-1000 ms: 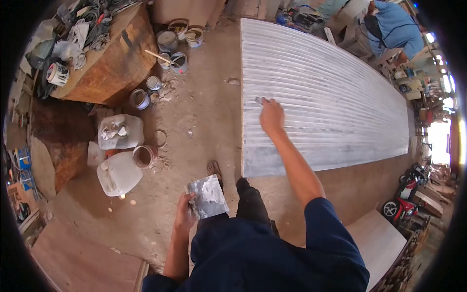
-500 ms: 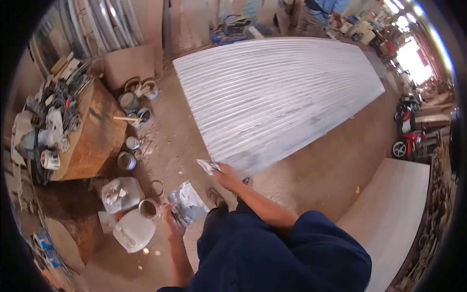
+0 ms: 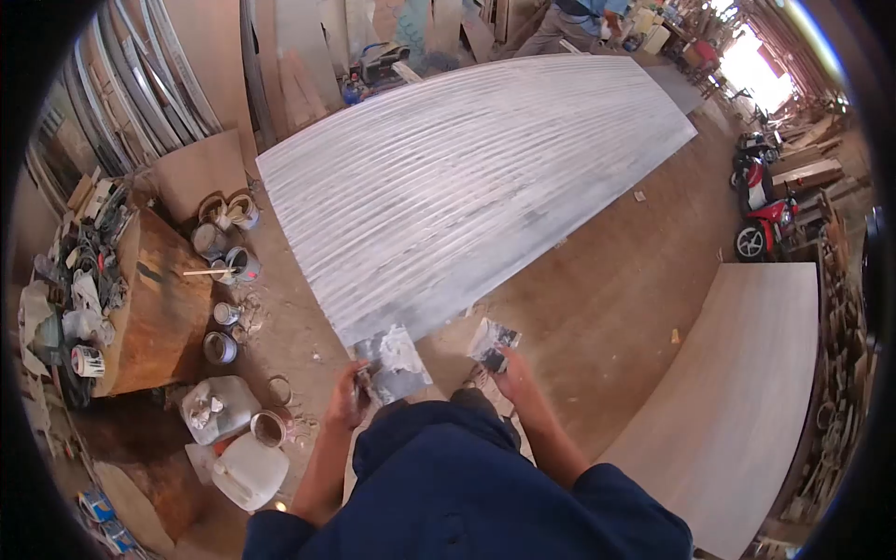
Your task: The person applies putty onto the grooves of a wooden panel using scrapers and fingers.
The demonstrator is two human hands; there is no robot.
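Note:
My left hand grips the edge of a square grey putty board carrying a smeared lump of white filler. That board is near the close corner of a large ribbed panel, coated in streaky white and grey. In my right hand is a smaller flat putty scraper with white filler on its blade. The scraper is held apart from the panel, to the right of the board. Both hands are closed, and part of each one's fingers is hidden.
On the left are open paint cans, a white plastic jug and a cluttered wooden block. A smooth curved panel lies at the right, near a red scooter. Another person stands beyond the ribbed panel.
My left hand has brought the putty board forward and right, from beside the jugs to near the panel's corner. My right hand has drawn the scraper away from that corner. The view has shifted.

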